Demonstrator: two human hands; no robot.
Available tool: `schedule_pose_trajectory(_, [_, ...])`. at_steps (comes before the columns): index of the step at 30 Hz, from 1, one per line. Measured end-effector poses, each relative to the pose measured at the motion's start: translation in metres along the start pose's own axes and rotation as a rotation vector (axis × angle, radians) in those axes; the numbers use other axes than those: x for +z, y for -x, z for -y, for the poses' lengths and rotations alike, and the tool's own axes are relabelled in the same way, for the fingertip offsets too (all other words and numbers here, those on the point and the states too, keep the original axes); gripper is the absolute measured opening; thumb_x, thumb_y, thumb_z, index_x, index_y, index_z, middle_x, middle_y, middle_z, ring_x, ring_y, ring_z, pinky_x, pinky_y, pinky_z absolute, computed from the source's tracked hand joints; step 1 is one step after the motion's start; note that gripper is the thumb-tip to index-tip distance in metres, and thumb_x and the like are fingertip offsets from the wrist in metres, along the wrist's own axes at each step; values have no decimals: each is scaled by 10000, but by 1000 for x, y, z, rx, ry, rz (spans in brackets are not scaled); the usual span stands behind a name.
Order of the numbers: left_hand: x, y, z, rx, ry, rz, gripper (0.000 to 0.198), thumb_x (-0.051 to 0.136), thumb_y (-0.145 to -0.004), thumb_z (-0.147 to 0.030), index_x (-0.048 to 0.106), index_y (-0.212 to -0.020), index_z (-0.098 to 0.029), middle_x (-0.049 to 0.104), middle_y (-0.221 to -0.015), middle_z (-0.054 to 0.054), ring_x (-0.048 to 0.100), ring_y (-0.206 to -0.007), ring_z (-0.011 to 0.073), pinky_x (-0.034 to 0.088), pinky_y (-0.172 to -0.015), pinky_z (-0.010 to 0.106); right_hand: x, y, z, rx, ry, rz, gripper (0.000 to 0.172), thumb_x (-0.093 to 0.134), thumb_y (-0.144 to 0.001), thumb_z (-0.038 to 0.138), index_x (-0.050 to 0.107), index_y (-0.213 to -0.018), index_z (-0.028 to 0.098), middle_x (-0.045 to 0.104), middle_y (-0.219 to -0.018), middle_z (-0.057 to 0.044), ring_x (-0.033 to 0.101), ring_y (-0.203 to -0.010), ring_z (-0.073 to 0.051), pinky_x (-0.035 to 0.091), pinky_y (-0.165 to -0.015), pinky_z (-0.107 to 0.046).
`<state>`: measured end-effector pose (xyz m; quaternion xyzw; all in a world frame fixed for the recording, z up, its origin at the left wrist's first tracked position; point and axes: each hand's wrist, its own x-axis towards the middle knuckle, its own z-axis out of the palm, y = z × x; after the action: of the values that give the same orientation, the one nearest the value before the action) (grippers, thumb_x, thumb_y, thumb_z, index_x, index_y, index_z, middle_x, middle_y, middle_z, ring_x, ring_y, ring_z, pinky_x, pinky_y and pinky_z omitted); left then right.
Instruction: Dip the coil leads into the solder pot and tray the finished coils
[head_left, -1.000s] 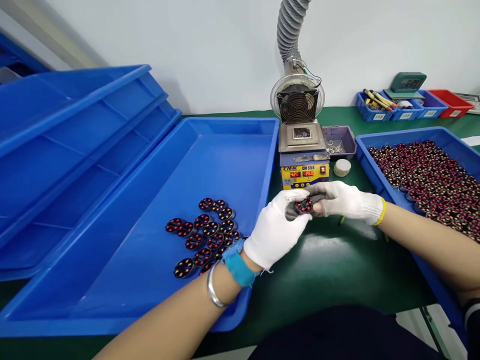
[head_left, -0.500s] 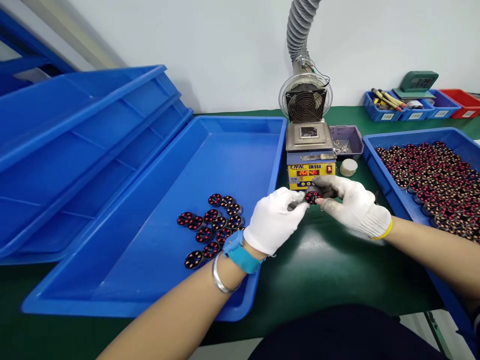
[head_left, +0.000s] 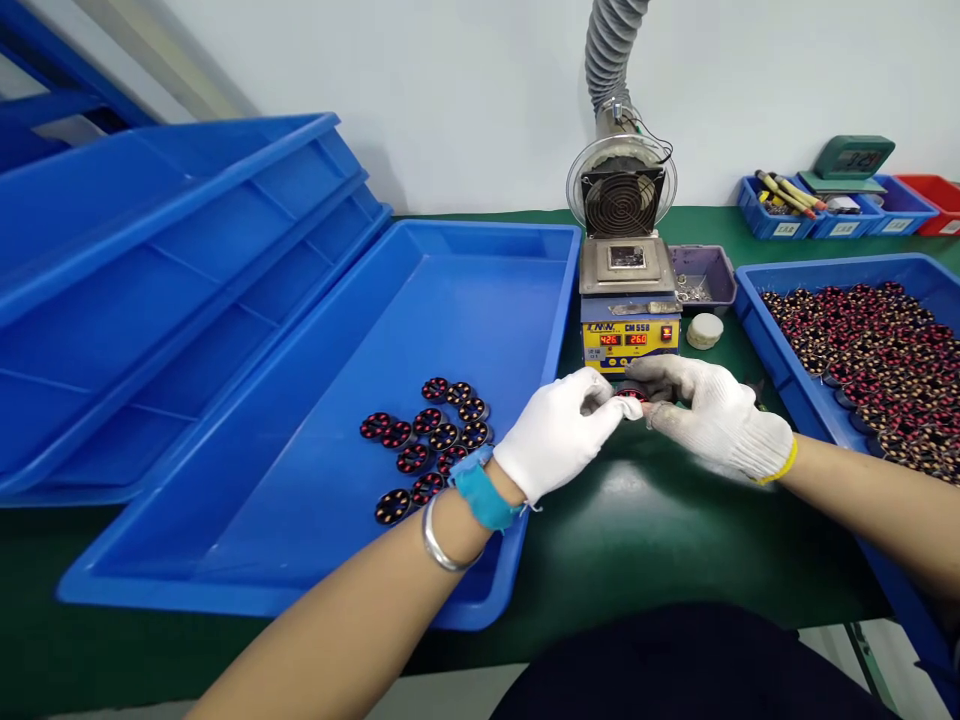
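Note:
A small round black part with red spots [head_left: 631,394] is held between both gloved hands, in front of the yellow-fronted CM 558 heating unit [head_left: 632,345]. My left hand [head_left: 562,430], in a white glove, has its thumb and fingers closed at the part's left side and partly covers it. My right hand [head_left: 709,405], in a white glove with greyed fingertips, grips the same part from the right. Several similar round parts [head_left: 444,436] lie in the large blue tray [head_left: 322,400] beside my left wrist.
Stacked blue trays [head_left: 187,260] lean at the left. At the right, a blue tray [head_left: 825,400] holds many round parts. Behind are a purple bin [head_left: 724,275], a round white container [head_left: 704,330], a grey hose [head_left: 611,50], small blue bins [head_left: 784,226] and a green clock [head_left: 855,157].
My left thumb and fingers have moved over the round part and now hide more of it. The view has shifted slightly.

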<state>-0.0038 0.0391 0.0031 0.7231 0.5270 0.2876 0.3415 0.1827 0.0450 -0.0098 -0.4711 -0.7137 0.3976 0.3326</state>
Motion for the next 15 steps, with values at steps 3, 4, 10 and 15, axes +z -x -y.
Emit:
schedule_pose_trajectory(3, [-9, 2, -3, -63, 231, 83, 286, 591, -808, -406, 518, -646, -181, 585, -555, -5, 544, -478, 124, 444, -475, 257, -2, -2, 3, 35, -54, 24, 365, 636, -769, 201, 605, -1132, 176, 687, -1034, -55, 665, -877, -185, 564, -794, -323])
schedule_pose_trajectory(4, [-13, 2, -3, -83, 338, 84, 276, 610, -795, -389, 518, -643, -178, 584, -537, -5, 537, -442, 122, 437, -444, 255, -2, -3, 4, 60, -79, 16, 362, 641, -766, 205, 608, -1126, 170, 687, -1034, -61, 666, -866, -184, 567, -782, -320])
schedule_pose_trajectory(10, [-22, 0, 3, -45, 684, -196, 304, 570, -825, -435, 527, -708, -158, 578, -564, -5, 546, -429, 116, 440, -419, 248, -4, -8, 12, 204, -236, -37, 343, 656, -732, 170, 632, -1074, 142, 696, -989, -68, 670, -798, -164, 573, -726, -291])
schedule_pose_trajectory(15, [-4, 0, 3, -145, 513, 111, 509, 495, -808, -638, 558, -885, -139, 653, -774, 66, 634, -621, 158, 483, -480, 238, -2, -9, 7, 200, -377, -14, 337, 652, -737, 180, 632, -1068, 124, 699, -946, -70, 658, -779, -155, 562, -718, -288])
